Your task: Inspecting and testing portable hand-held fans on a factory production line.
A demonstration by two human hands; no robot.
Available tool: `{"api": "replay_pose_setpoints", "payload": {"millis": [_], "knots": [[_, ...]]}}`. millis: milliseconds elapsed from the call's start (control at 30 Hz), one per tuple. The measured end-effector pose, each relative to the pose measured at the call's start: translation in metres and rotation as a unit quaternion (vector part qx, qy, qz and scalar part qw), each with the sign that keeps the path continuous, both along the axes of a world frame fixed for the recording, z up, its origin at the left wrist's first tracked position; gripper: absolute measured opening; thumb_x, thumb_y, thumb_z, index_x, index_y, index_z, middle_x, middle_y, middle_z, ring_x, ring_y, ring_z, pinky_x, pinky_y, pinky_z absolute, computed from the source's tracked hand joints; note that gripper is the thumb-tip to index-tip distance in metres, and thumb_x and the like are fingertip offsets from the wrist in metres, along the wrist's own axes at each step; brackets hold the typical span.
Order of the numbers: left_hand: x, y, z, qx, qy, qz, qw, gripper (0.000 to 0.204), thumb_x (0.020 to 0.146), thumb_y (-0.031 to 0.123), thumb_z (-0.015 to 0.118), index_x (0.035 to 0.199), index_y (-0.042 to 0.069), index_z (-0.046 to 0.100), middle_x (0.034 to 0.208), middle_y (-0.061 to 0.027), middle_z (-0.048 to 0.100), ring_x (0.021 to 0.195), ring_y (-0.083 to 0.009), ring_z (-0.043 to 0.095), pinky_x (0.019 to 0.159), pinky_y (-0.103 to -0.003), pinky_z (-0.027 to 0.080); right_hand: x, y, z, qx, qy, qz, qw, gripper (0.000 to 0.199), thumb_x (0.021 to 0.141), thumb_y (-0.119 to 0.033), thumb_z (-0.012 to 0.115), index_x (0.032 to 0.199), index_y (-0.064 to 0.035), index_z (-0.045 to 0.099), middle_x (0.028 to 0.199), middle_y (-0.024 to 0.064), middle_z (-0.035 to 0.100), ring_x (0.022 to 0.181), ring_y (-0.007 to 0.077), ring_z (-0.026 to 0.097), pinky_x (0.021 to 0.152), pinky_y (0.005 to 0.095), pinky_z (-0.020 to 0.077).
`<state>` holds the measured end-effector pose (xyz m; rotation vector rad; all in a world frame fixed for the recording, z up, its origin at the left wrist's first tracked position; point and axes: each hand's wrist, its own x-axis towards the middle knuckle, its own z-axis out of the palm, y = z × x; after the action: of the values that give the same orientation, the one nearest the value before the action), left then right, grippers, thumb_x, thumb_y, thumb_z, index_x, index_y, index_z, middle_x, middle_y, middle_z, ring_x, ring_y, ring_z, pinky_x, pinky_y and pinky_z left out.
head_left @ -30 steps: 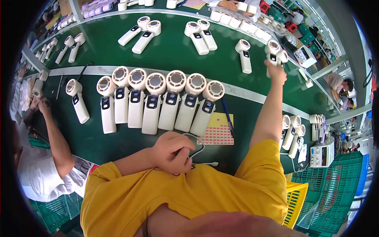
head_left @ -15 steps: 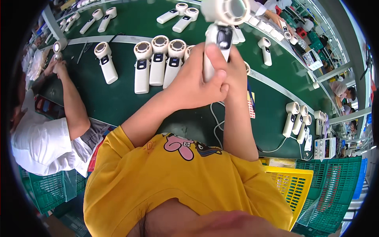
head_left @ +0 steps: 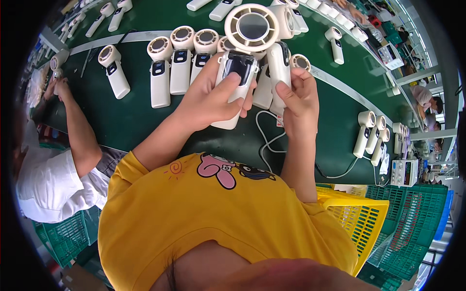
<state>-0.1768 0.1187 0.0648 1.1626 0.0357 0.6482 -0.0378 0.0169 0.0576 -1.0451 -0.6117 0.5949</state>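
Observation:
My left hand (head_left: 206, 99) grips a white handheld fan (head_left: 238, 63) with a large round grille and a dark glossy panel; my thumb lies on that panel. Close beside it, my right hand (head_left: 300, 104) holds a second white handheld fan (head_left: 278, 68) by its body, turned partly sideways, its head behind the first fan's rim. Just left of my left hand stands a row of similar fans (head_left: 159, 82), some partly hidden by the hand and the held fan. Behind my right hand another fan head (head_left: 300, 62) shows.
A lone fan (head_left: 114, 72) lies left on the green table (head_left: 131, 123). A white cable (head_left: 264, 138) loops before me. More fans (head_left: 361, 140) and a metering box (head_left: 404, 173) are at right, above a yellow basket (head_left: 359, 223). A co-worker's arm (head_left: 80, 131) reaches in at left.
Both hands were together around one raised fan. That fan is now lower in my left hand, facing me, while my right hand has moved apart and holds a second fan.

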Motion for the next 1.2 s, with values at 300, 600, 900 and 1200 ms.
{"api": "replay_pose_setpoints", "payload": {"millis": [300, 600, 900, 1200], "knots": [[0.005, -0.004, -0.002, -0.072, -0.012, -0.009, 0.997, 0.051, 0.069, -0.009, 0.04, 0.119, 0.001, 0.033, 0.093, -0.0147, 0.054, 0.062, -0.0192, 0.053, 0.053, -0.027, 0.046, 0.006, -0.01, 0.001, 0.0, 0.026, 0.146, 0.989, 0.031, 0.076, -0.003, 0.055, 0.106, 0.0035, 0.045, 0.09, 0.017, 0.054, 0.073, 0.0218, 0.056, 0.068, 0.0316, 0.0461], [0.002, -0.003, -0.006, -0.032, -0.011, -0.013, 0.999, 0.052, 0.069, -0.007, 0.034, 0.121, 0.001, 0.03, 0.096, -0.0182, 0.053, 0.06, -0.0219, 0.052, 0.052, -0.028, 0.045, -0.013, -0.006, 0.009, 0.018, 0.046, 0.097, 0.994, 0.028, 0.081, -0.008, 0.051, 0.106, 0.0019, 0.044, 0.084, 0.0148, 0.056, 0.066, 0.0207, 0.056, 0.059, 0.0294, 0.0456], [0.004, -0.004, -0.01, 0.022, 0.015, 0.016, 1.0, 0.053, 0.069, -0.008, 0.029, 0.121, 0.0, 0.029, 0.098, -0.0208, 0.051, 0.059, -0.0239, 0.05, 0.055, -0.032, 0.045, -0.012, -0.007, 0.0, 0.02, 0.032, 0.163, 0.986, 0.026, 0.083, -0.008, 0.04, 0.107, 0.0024, 0.044, 0.083, 0.015, 0.055, 0.064, 0.0223, 0.055, 0.057, 0.0303, 0.0462], [0.0, -0.009, -0.007, -0.05, -0.025, -0.034, 0.998, 0.056, 0.066, -0.01, 0.025, 0.121, -0.001, 0.029, 0.097, -0.0193, 0.051, 0.059, -0.0233, 0.05, 0.059, -0.034, 0.045, -0.02, -0.004, 0.006, 0.065, 0.053, 0.182, 0.98, 0.031, 0.078, -0.002, 0.035, 0.107, 0.0029, 0.044, 0.083, 0.0171, 0.055, 0.061, 0.0226, 0.053, 0.056, 0.0305, 0.0458]]}}
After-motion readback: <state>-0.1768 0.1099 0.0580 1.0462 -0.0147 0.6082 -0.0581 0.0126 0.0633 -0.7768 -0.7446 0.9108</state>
